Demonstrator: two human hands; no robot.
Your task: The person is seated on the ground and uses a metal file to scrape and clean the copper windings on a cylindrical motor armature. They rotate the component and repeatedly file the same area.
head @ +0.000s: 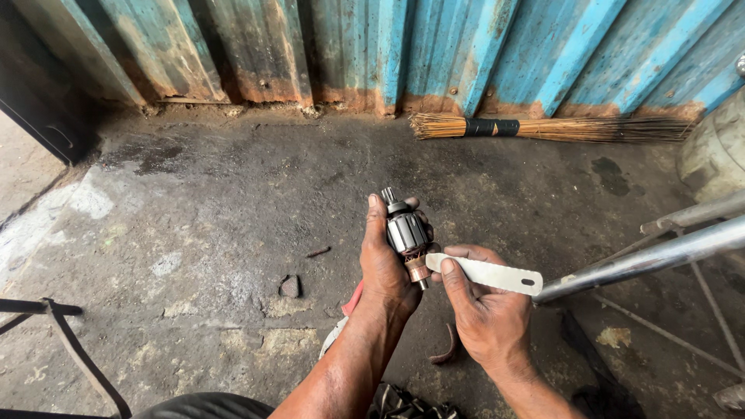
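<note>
My left hand [384, 268] grips a small electric motor armature [407, 231] upright, its steel shaft end pointing up and its copper commutator at the bottom. My right hand [485, 306] pinches a short flat piece of saw blade [485, 274], pale metal with a hole at its far end. The blade's near tip rests against the copper commutator. Both hands hover above a dirty concrete floor [233, 217].
A bundle broom [543, 128] lies along the base of a rusted blue corrugated metal wall [466, 46]. Metal tubes [660, 256] of a stand reach in from the right. A stone [289, 286], a curved scrap [448, 345] and a dark strap frame [62, 334] lie around.
</note>
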